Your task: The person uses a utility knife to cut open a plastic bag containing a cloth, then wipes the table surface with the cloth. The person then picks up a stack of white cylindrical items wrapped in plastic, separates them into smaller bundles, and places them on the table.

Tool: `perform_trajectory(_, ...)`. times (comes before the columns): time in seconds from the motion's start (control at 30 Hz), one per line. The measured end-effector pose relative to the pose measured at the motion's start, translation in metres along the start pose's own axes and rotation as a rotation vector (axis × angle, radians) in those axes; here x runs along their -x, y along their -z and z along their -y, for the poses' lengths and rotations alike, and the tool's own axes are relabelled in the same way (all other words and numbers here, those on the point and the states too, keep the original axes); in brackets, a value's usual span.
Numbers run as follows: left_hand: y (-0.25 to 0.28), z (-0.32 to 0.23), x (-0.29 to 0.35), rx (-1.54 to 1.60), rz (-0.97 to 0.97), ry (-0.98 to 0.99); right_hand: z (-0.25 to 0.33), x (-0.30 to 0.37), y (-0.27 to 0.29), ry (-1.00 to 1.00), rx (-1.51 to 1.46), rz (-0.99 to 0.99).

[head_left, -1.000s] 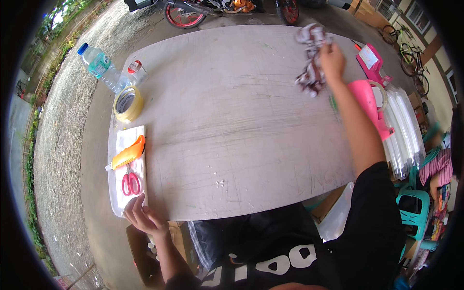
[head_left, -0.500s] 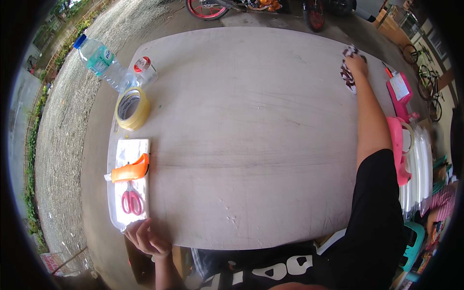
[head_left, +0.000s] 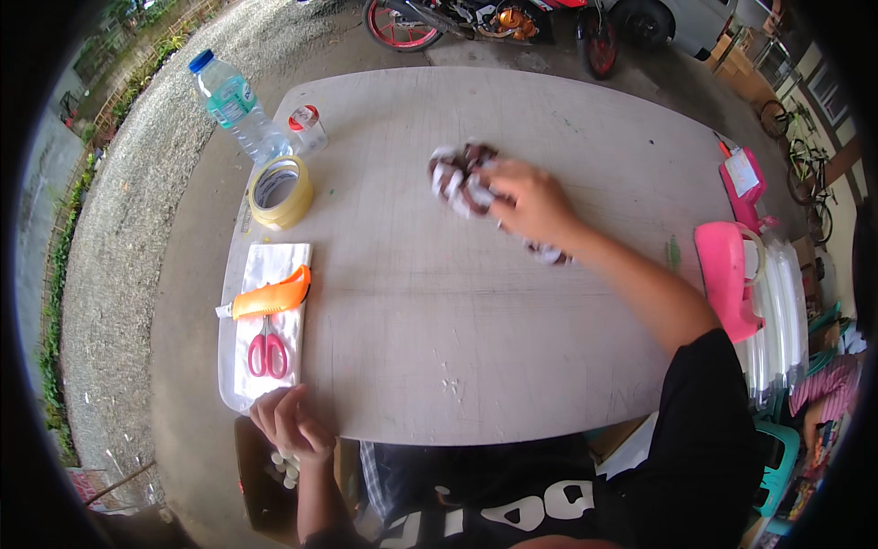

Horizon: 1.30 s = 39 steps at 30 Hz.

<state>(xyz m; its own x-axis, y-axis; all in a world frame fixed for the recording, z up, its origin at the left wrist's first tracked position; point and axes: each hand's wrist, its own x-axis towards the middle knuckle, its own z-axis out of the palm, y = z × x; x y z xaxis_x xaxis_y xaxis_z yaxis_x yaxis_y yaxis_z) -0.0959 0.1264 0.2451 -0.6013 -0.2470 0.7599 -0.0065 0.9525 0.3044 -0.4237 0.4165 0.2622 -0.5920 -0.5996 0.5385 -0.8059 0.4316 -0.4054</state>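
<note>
Cloth (head_left: 457,186) gripped in right hand (head_left: 530,203), left hand (head_left: 293,425) half-open, empty, at table edge (head_left: 412,438)

The crumpled brown-and-white cloth (head_left: 450,179) looks soft and matt. The rounded grey tabletop (head_left: 430,302) is scratched and dull; the clear blue-capped bottle (head_left: 241,110), glossy plastic.

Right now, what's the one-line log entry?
right hand: holds brown-and-white cloth | left hand: at table edge, near pink scissors
</note>
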Motion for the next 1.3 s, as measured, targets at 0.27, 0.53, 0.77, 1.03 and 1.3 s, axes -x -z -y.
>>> perform_trajectory(0.27,0.003,0.002,0.005,0.013,0.036,0.004,0.033,0.031,0.075,-0.549,-0.316,-0.354)
perform_trajectory(0.53,0.003,0.000,0.001,0.015,0.028,-0.020,-0.127,0.065,0.097,-0.605,0.809,-0.127)
perform_trajectory(0.77,0.008,-0.003,0.002,0.007,0.057,0.008,-0.147,-0.067,0.029,-0.562,0.624,-0.042)
perform_trajectory(1.03,0.005,0.002,0.004,0.049,0.031,-0.020,-0.129,-0.192,-0.079,-0.226,0.221,0.069)
perform_trajectory(1.3,0.007,0.001,0.006,0.046,0.022,-0.036,-0.046,-0.171,-0.107,0.130,-0.001,0.171)
